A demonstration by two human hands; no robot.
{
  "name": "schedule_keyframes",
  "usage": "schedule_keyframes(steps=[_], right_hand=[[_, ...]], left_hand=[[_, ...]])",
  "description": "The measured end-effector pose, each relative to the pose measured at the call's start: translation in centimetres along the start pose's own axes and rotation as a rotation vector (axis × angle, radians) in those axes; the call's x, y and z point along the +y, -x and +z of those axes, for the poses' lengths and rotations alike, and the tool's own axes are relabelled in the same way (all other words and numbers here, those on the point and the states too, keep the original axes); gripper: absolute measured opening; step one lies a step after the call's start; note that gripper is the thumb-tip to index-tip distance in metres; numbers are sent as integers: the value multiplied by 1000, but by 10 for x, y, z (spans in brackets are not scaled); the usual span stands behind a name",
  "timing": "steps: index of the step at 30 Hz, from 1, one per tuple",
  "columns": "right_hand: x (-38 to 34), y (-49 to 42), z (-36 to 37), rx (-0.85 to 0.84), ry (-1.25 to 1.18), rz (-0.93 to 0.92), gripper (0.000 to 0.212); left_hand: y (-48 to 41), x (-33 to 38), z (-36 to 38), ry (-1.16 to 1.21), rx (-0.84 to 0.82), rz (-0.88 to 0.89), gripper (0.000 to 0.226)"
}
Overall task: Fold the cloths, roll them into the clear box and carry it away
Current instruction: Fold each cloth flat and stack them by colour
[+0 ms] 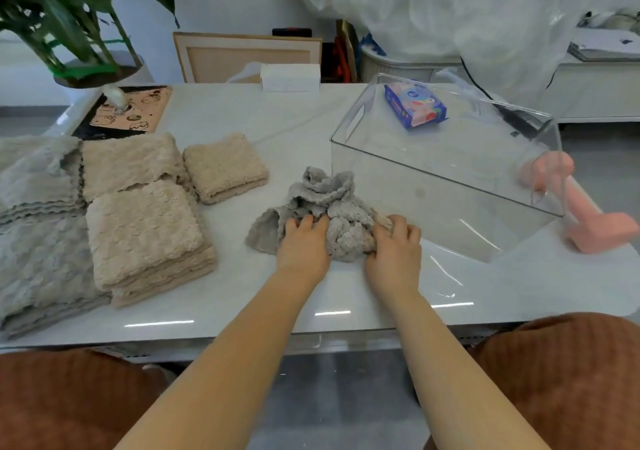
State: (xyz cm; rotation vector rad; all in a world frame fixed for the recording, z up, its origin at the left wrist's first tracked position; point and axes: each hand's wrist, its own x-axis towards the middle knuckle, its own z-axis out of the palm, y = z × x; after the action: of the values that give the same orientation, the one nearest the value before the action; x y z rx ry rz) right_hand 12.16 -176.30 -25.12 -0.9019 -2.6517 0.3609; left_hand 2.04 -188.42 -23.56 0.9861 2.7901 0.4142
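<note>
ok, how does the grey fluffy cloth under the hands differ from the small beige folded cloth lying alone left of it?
The grey fluffy cloth is a crumpled loose heap; the small beige folded cloth is a neat layered square. The left hand and right hand grip the grey one; the beige one lies untouched. Both have a similar fluffy pile and rest on the white table.
</note>
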Motion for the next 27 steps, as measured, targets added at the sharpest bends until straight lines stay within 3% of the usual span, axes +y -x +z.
schedule_keyframes(steps=[18, 22, 24, 27], right_hand=[[11, -76, 5, -50, -4, 69, 46], [11, -81, 4, -38, -5, 68, 56], [12, -80, 4, -50, 27, 64, 48], [15, -73, 0, -56, 61, 36, 45]], left_hand=[[-92, 17, 5, 27, -46, -8, 57], [-103, 13, 6, 54, -77, 10, 60], [-96, 10, 9, 91, -31, 26, 66], [-67, 2, 16, 289, 230, 104, 86]])
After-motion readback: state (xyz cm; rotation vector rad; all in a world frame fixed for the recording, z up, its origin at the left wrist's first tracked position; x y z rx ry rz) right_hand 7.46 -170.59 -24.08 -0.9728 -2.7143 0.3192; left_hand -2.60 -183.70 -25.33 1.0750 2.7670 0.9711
